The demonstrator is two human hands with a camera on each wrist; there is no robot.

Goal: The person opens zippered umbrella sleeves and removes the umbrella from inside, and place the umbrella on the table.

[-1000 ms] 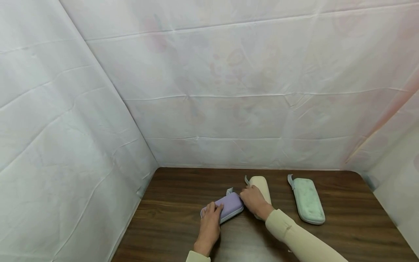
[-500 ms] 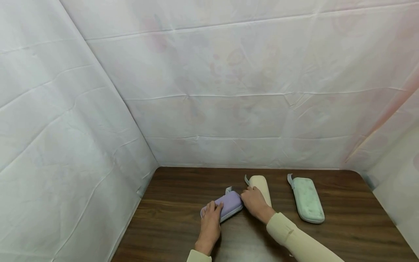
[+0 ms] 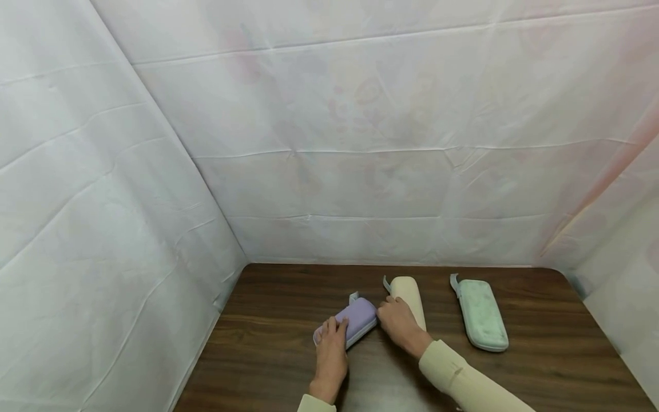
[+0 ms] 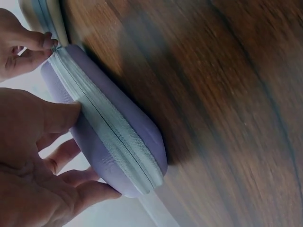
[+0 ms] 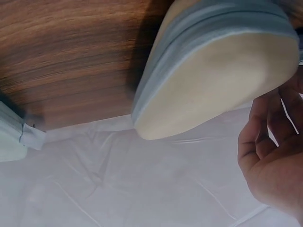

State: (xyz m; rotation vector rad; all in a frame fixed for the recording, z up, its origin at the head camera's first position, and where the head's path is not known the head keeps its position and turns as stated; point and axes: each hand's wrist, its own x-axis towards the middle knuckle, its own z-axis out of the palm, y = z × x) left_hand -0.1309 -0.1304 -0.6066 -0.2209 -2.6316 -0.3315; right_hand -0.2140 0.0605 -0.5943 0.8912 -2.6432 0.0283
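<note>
My left hand [image 3: 331,356] grips the purple zip case [image 3: 358,316] over its near end, thumb along the zipper side and fingers across the top. In the left wrist view the pale zipper [image 4: 102,118] runs closed along the side facing that camera. At the case's far corner my right hand [image 3: 400,323] pinches the small zipper pull [image 4: 55,48] between thumb and finger. Just beyond that hand lies a cream zip case [image 3: 409,293], its lower part covered by the hand and wrist. A grey strap [image 3: 353,297] sticks out behind the purple case.
To the right on the brown wooden table [image 3: 288,286] lies a mint green zip case [image 3: 483,315] with a grey strap. White sheeting [image 3: 329,189] hangs behind the table and at both sides.
The purple case has turned slightly, its far end drawing a little left and back. My right hand stays at its corner; my left hand keeps its grip. The other cases lie as before.
</note>
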